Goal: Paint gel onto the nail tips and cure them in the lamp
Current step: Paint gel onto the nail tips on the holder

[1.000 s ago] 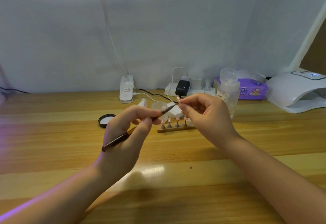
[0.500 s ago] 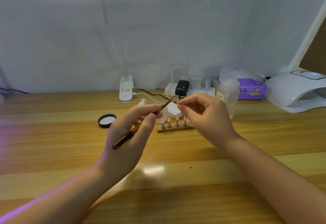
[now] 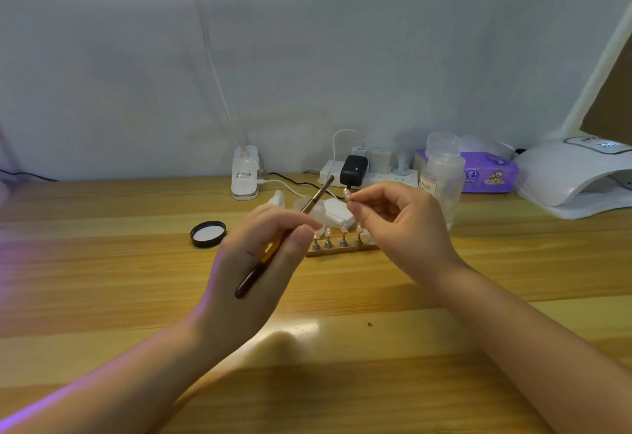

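Left hand (image 3: 253,269), fingers curled round thin brown-handled brush (image 3: 273,245). Right hand (image 3: 400,225), fingertips pinching small pink nail tip (image 3: 346,193), apart from brush.

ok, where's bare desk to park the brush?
Free: the wide near strip of desk in front of both hands; the left stretch, left of the black lid; the patch right of the right hand, before the curing lamp. Crowded: behind the nail tip stand, around the power strip, bottle and wipes pack.

Just behind the right hand (image 3: 407,225), the clear pump bottle (image 3: 441,177) bears a label reading "NAIL"; other print is illegible.
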`<state>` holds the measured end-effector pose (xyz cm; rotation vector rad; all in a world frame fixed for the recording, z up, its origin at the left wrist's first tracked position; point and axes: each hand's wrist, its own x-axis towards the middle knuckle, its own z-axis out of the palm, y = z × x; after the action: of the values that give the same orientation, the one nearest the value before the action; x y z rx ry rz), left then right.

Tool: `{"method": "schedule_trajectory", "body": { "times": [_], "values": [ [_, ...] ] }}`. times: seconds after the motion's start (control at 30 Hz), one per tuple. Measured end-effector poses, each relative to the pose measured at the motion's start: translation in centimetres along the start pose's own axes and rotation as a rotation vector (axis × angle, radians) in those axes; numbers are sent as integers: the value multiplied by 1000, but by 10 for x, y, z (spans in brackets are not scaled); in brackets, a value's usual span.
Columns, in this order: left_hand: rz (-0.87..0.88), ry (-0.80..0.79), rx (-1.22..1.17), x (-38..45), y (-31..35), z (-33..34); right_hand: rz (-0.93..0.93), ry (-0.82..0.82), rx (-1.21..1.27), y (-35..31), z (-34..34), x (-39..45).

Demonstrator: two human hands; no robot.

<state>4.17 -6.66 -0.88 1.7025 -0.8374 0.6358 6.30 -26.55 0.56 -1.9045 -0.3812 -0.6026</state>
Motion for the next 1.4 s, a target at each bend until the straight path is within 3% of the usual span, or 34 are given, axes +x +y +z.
{"method": "schedule_trajectory", "body": {
  "times": [0.13, 0.47, 0.6, 0.73, 1.0, 1.2, 1.4],
  "values": [
    [63, -34, 73, 0, -2, 0, 3, -1, -5, 0, 0, 0],
    [36, 0, 49, -5, 0, -1, 4, 17, -38, 2, 0, 1],
    [-210, 67, -87, 3, 8, 5, 12, 23, -26, 2, 1, 2],
    [29, 22, 26, -2, 7, 2, 11, 23, -28, 1, 1, 1],
    [-12, 66, -26, -4, 5, 0, 9, 22, -39, 2, 0, 1],
    [48, -13, 24, -1, 6, 0, -3, 21, -47, 3, 1, 1],
    [-13, 66, -4, -2, 5, 2, -9, 22, -58, 4, 1, 1]
  ]
}}
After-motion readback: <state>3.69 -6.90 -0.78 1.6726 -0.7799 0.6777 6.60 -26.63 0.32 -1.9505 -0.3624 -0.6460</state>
